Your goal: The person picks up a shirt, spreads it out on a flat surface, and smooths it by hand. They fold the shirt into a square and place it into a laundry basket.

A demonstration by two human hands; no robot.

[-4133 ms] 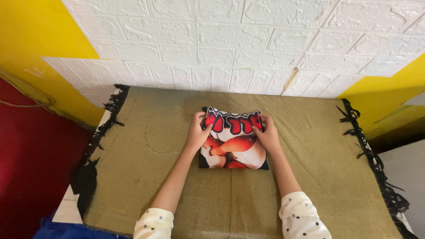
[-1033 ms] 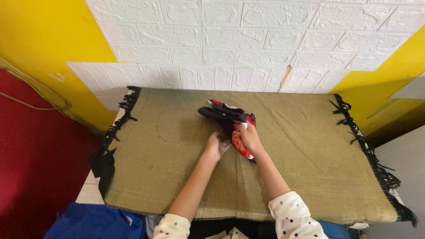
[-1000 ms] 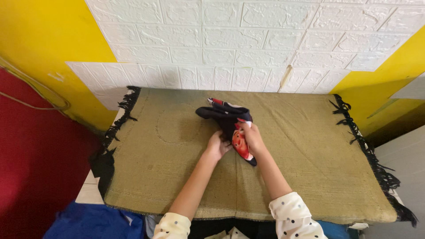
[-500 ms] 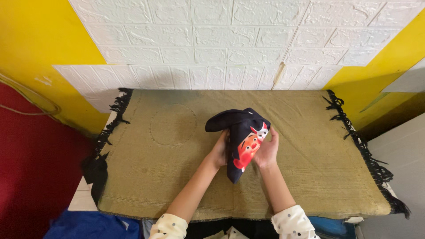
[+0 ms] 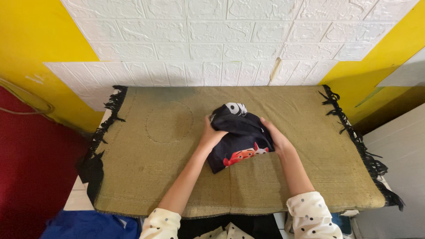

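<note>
Wall: white brick-patterned panels [image 5: 230, 40] run behind the worktop, with yellow paint [image 5: 35, 48] to either side and a red surface [image 5: 31, 177] at the lower left.
Worktop: covered by a tan woven mat [image 5: 146, 177] with black fringe [image 5: 106, 128] along both short ends; a faint round mark [image 5: 169, 122] shows on the mat left of centre.
Garment: a dark folded cloth [image 5: 239, 137] (black or deep navy, hard to tell which) lies on the mat a little right of centre, bunched and rumpled, with a red-orange cartoon print [image 5: 241, 156] showing on its near edge and a small white print at its far edge.
Left hand: the left hand [image 5: 212, 132] rests on the left side of the cloth, fingers curled over its edge and pinching the fabric.
Right hand: the right hand [image 5: 273, 136] lies against the right side of the cloth, fingers fairly flat and tucked onto the fabric, thumb side towards the garment; it presses the cloth rather than closing round it.
Sleeves: both forearms reach in from the near edge, bare up to cream sleeves with dark dots [image 5: 310, 217].
Near edge: a patch of blue fabric [image 5: 88, 223] shows below the mat at the lower left.
Right side: a pale grey panel [image 5: 398, 177] stands just beyond the right fringe.
</note>
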